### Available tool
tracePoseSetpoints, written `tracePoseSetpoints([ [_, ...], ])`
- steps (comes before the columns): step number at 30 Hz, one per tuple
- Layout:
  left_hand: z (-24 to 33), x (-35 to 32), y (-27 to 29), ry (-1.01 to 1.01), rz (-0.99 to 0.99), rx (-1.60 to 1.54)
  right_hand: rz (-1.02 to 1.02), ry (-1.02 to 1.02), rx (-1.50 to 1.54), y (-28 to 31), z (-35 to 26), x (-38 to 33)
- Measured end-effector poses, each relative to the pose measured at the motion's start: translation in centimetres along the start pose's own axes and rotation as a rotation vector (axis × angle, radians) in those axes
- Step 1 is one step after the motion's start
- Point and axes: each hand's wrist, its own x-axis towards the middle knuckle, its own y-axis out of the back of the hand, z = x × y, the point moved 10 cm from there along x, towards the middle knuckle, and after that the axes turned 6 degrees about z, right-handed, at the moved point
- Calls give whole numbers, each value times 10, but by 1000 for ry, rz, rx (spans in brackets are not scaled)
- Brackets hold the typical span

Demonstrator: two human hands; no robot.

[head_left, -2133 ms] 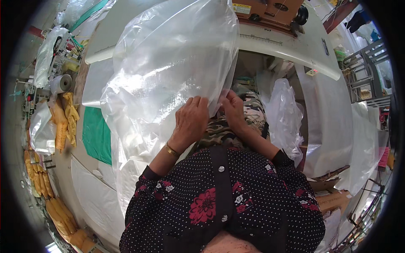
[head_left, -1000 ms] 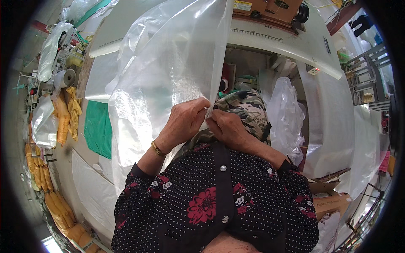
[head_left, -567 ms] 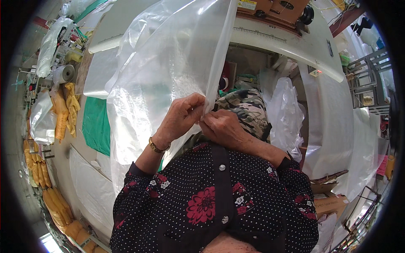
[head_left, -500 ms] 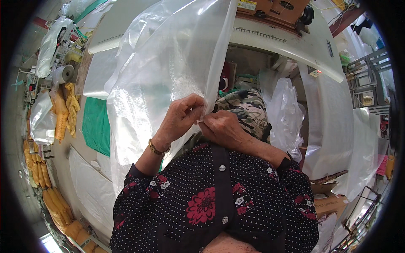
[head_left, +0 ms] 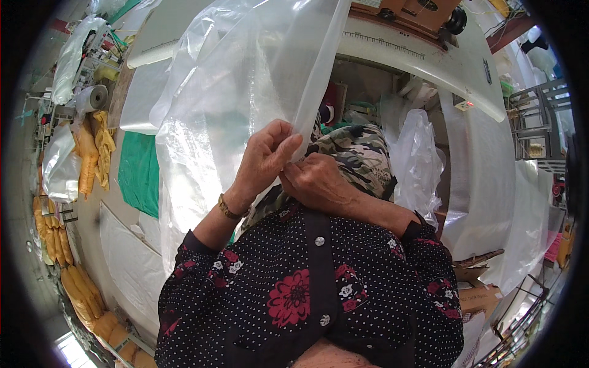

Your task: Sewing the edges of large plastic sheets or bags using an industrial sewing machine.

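Observation:
A large translucent plastic sheet (head_left: 227,80) hangs from the table in front of me and falls past my left side. My left hand (head_left: 261,161) is closed at the lower right edge of the sheet, thumb uppermost, with film pinched in its fingers. Right beside it, my right hand (head_left: 319,183) is curled in a fist-like pinch at the same edge, its fingertips mostly hidden. The two hands almost touch, just above my lap in camouflage trousers (head_left: 356,150).
A brown machine with a black knob (head_left: 455,21) stands on the white table (head_left: 392,55), which has a ruler scale along its edge. Crumpled clear plastic (head_left: 417,159) lies to the right. Green cloth (head_left: 138,172) and yellow bundles (head_left: 89,162) are at left; a cardboard box (head_left: 478,299) sits lower right.
My left hand has shifted slightly up, and its thumb now stretches out along the sheet's edge. My right hand has moved a little left and turned, staying close to the left.

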Motion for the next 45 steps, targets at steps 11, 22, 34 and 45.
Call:
tracePoseSetpoints([
  [11, -10, 6, -2, 103, 22, -321, 118, 147, 46, 0, -9, 2],
  [22, -43, -8, 8, 276, 2, -597, 163, 9, 148, -1, 8, -9],
  [34, -27, -2, 6, 147, -61, -477, 135, -14, 142, -6, 7, -4],
  [45, -19, -4, 10, 207, 27, -523, 117, 49, 95, -12, 2, 4],
])
